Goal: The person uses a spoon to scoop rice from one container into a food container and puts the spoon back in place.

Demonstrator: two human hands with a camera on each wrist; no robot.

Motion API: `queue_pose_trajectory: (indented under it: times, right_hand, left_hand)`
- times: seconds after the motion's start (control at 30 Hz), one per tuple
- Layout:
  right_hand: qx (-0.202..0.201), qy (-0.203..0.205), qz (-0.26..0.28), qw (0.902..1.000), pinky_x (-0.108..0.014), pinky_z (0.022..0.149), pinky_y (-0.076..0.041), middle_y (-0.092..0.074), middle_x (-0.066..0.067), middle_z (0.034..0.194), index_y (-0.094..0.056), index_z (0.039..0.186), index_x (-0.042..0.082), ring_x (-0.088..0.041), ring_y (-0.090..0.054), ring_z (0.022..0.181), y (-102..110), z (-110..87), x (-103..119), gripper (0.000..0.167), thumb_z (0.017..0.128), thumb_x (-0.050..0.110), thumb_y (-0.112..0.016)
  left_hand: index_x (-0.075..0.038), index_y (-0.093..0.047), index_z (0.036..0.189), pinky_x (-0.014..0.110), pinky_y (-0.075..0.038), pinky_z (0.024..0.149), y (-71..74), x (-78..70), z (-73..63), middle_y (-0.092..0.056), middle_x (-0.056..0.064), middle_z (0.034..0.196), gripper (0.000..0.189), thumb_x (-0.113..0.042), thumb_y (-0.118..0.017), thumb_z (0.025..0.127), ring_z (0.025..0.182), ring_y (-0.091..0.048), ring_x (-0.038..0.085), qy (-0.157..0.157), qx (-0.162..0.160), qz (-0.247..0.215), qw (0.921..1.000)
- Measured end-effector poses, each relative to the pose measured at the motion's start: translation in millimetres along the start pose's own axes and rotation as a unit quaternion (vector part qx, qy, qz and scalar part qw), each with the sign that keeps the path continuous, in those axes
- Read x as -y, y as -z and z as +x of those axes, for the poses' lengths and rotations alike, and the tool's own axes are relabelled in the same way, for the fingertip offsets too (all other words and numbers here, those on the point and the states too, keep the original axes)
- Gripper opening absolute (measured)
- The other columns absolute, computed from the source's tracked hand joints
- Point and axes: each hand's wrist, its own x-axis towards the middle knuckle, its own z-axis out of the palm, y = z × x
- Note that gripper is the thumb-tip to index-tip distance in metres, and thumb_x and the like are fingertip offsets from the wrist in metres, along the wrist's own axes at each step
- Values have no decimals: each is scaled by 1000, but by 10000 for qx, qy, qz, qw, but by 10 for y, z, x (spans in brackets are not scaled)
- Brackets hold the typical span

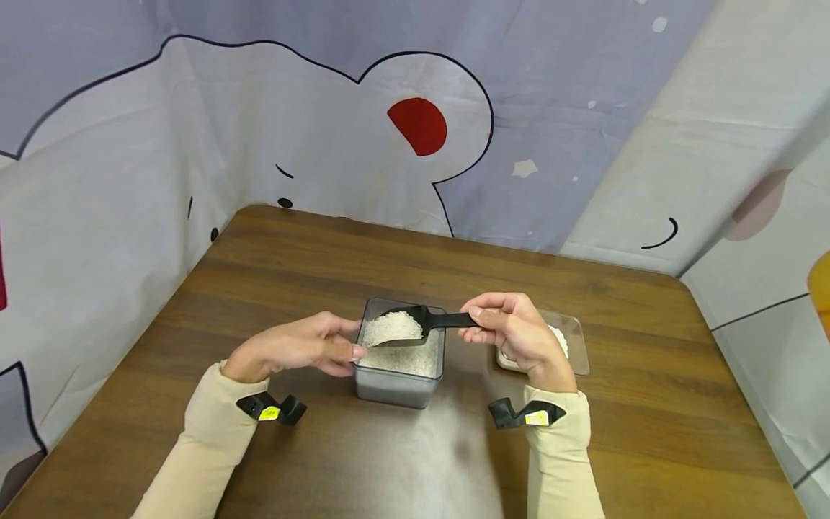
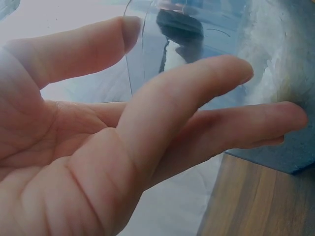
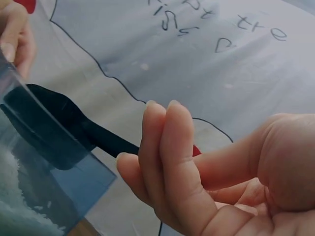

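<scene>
My right hand [image 1: 515, 331] pinches the handle of a black scoop [image 1: 450, 320] between thumb and fingers. White rice [image 1: 394, 328] is heaped in the scoop's bowl, which is over a clear, grey-tinted square container [image 1: 392, 389] with more rice inside. At the container's left side is my left hand [image 1: 301, 346], thumb by the near corner and fingers along the wall. The left wrist view shows these fingers [image 2: 211, 78] mostly straight against the clear wall. In the right wrist view, the scoop [image 3: 54, 118] shows through the container's wall.
A shallow clear tray [image 1: 577, 357] with white contents lies on the wooden table [image 1: 648, 404], partly hidden behind my right hand. Printed curtains [image 1: 311, 130] hang along the table's far edge and sides. Both wrists carry black camera mounts [image 1: 266, 408].
</scene>
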Motion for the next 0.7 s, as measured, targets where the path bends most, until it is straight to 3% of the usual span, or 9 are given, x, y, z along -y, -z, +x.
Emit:
queue_pose_trajectory:
  times: [0.4,0.7]
  right_hand:
    - [159,188,22,9997,-21,57,-56,-67,-16,72,-60,95,-11,-17,-66,64,134,-120,108,12,89,-6,-51]
    - [194,475,284,9983,-20,58,-56,-67,-17,77,-59,98,-11,-16,-66,65,239,-246,202,14,90,-7,-48]
  left_hand:
    - [17,-19,137,46,-47,89,19,-4,17,-57,28,116,68,-18,-56,92,107,-57,28,-41,72,-25,10000]
    - [16,-20,138,43,-49,88,15,-3,14,-58,25,116,68,-19,-56,92,106,-58,27,-32,49,34,10000]
